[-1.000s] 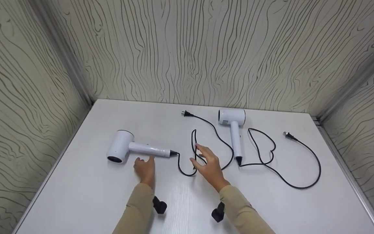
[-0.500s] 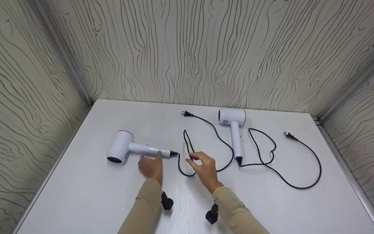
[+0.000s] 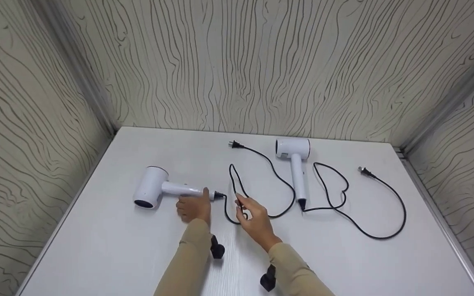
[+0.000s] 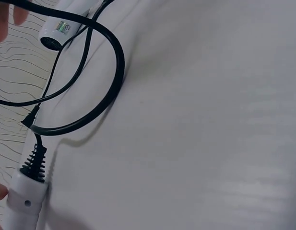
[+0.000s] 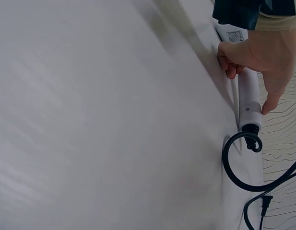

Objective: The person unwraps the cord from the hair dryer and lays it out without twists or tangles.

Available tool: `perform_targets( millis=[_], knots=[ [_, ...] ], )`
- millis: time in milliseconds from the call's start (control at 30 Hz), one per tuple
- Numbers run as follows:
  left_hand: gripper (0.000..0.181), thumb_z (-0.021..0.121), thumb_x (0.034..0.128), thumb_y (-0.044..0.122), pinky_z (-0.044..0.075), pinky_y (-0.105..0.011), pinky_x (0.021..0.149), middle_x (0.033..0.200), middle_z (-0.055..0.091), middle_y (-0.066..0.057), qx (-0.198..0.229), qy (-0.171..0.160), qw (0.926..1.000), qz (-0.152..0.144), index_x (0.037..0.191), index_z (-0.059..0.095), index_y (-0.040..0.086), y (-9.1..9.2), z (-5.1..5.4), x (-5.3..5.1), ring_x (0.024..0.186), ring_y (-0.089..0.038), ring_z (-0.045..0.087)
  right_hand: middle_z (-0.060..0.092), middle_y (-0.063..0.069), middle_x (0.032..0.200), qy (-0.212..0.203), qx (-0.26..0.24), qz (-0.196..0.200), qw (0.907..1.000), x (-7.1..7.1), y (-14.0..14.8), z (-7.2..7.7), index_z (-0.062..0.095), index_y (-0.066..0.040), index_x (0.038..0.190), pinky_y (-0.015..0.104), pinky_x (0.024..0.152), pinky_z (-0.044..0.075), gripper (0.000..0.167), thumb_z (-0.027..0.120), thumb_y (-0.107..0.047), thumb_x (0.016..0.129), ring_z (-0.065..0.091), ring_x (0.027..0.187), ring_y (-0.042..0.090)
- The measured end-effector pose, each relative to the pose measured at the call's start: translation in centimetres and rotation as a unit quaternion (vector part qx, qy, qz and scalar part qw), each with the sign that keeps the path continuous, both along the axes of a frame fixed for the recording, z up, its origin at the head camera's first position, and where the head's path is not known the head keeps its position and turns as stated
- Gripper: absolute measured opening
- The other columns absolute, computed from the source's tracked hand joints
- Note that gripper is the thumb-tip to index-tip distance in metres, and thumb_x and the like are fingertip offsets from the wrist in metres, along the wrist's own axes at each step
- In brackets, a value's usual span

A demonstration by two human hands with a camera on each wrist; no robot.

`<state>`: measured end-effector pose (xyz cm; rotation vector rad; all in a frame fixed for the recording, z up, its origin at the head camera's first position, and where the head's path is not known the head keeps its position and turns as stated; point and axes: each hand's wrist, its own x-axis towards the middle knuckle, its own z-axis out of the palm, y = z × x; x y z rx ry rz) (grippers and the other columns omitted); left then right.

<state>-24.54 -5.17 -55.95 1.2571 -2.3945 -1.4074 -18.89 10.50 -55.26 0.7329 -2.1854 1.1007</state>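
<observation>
A white hair dryer (image 3: 150, 185) lies on its side at the left in the head view, its handle pointing right. My left hand (image 3: 194, 207) holds the handle near its cord end; the thumb lies over the handle and the fingers curl on the near side. From that end runs a black power cord (image 3: 232, 174), which my right hand (image 3: 256, 222) pinches between thumb and fingertips. Part of the cord is bent into a narrow loop beyond the right hand. In the right wrist view a curved stretch of cord (image 5: 228, 165) rises by the handle end.
A second white hair dryer (image 3: 294, 149) lies at the back right, its cord (image 3: 403, 209) spread in loops and ending in a plug (image 3: 366, 172). The first dryer's plug (image 3: 235, 144) lies near the back edge. Wood-patterned panels (image 3: 237, 65) enclose the white table (image 3: 138, 255).
My left hand has slid right along the handle, its thumb now over it. The right hand has moved slightly left and down, and the cord loop has shifted left.
</observation>
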Motion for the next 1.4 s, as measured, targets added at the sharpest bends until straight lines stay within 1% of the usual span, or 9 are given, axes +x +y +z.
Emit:
perform_targets(
  millis=[167,267,367,500,633,833,1100,1200,1400],
  knots=[
    [0.095,0.066,0.0806,0.052,0.037,-0.054,0.107,0.135,0.04,-0.029,-0.005,-0.007,1.0,0.0,0.141,0.026,-0.01,0.1,-0.2,-0.3,0.127,-0.041,0.039,0.072,0.015,0.097,0.004,0.014,0.004,0.9999,0.0,0.1,-0.4,0.06,0.011,0.12,0.02,0.078,0.058,0.042,0.062,0.016,0.079,0.07,0.089,0.023],
    [0.094,0.066,0.0817,0.05,0.037,-0.054,0.107,0.135,0.04,-0.029,-0.008,-0.009,0.9999,-0.003,0.14,0.026,-0.011,0.2,-0.1,-0.4,0.127,-0.042,0.039,0.073,0.016,0.101,0.005,0.008,0.006,0.9999,0.0,0.2,-0.5,0.059,0.012,0.122,0.021,0.08,0.058,0.043,0.062,0.017,0.079,0.071,0.091,0.025],
    [0.09,0.066,0.0824,0.047,0.038,-0.054,0.106,0.134,0.04,-0.03,-0.008,-0.01,0.9999,-0.005,0.139,0.027,-0.012,0.2,0.2,-0.5,0.126,-0.042,0.04,0.073,0.016,0.103,-0.011,-0.006,0.005,0.9999,0.0,0.3,-0.6,0.059,0.011,0.122,0.023,0.08,0.059,0.042,0.063,0.016,0.081,0.071,0.09,0.025],
    [0.085,0.068,0.0821,0.043,0.04,-0.053,0.104,0.131,0.042,-0.03,-0.01,0.002,0.9999,-0.01,0.135,0.03,-0.011,0.1,0.3,-0.5,0.124,-0.042,0.041,0.074,0.013,0.101,-0.042,-0.007,-0.023,0.9988,0.1,0.2,-0.8,0.059,0.005,0.117,0.026,0.076,0.06,0.032,0.065,0.008,0.085,0.072,0.085,0.022],
    [0.082,0.068,0.0826,0.04,0.039,-0.054,0.105,0.131,0.044,-0.03,-0.006,0.022,0.9991,-0.036,0.135,0.031,-0.011,-0.4,0.4,-0.3,0.124,-0.043,0.042,0.074,0.009,0.097,-0.053,0.003,-0.051,0.9973,0.1,0.0,-1.0,0.06,0.0,0.109,0.026,0.072,0.059,0.025,0.067,0.002,0.086,0.07,0.081,0.018],
    [0.084,0.067,0.0839,0.037,0.037,-0.053,0.11,0.134,0.043,-0.031,0.007,0.041,0.9956,-0.084,0.139,0.028,-0.013,-1.6,0.5,0.0,0.127,-0.045,0.043,0.073,0.007,0.091,-0.084,0.013,-0.072,0.9938,0.2,-0.3,-1.5,0.061,-0.002,0.114,0.027,0.071,0.059,0.032,0.069,0.003,0.083,0.07,0.079,0.018],
    [0.082,0.069,0.0822,0.029,0.039,-0.051,0.11,0.136,0.039,-0.032,0.039,0.078,0.9909,-0.103,0.14,0.028,-0.013,-2.6,0.1,-0.4,0.126,-0.044,0.043,0.071,0.007,0.088,-0.107,0.032,-0.075,0.991,0.1,-1.3,-1.8,0.064,-0.002,0.115,0.025,0.071,0.059,0.033,0.069,0.002,0.083,0.069,0.079,0.016],
    [0.076,0.069,0.0824,0.027,0.041,-0.051,0.108,0.133,0.041,-0.032,0.032,0.085,0.9892,-0.115,0.136,0.033,-0.013,-3.0,0.1,-0.6,0.123,-0.044,0.045,0.071,0.008,0.088,-0.12,0.038,-0.075,0.9892,-0.1,-1.6,-1.8,0.065,-0.001,0.113,0.024,0.07,0.059,0.03,0.068,0.003,0.083,0.068,0.079,0.017],
    [0.066,0.067,0.0834,0.022,0.043,-0.051,0.104,0.125,0.049,-0.033,0.002,0.101,0.9851,-0.139,0.132,0.039,-0.012,-3.9,0.2,-0.9,0.118,-0.044,0.051,0.071,0.01,0.086,-0.16,0.038,-0.1,0.9812,-0.3,-2.4,-2.2,0.066,0.001,0.105,0.023,0.067,0.058,0.022,0.068,0.002,0.084,0.068,0.076,0.017]
  ],
)
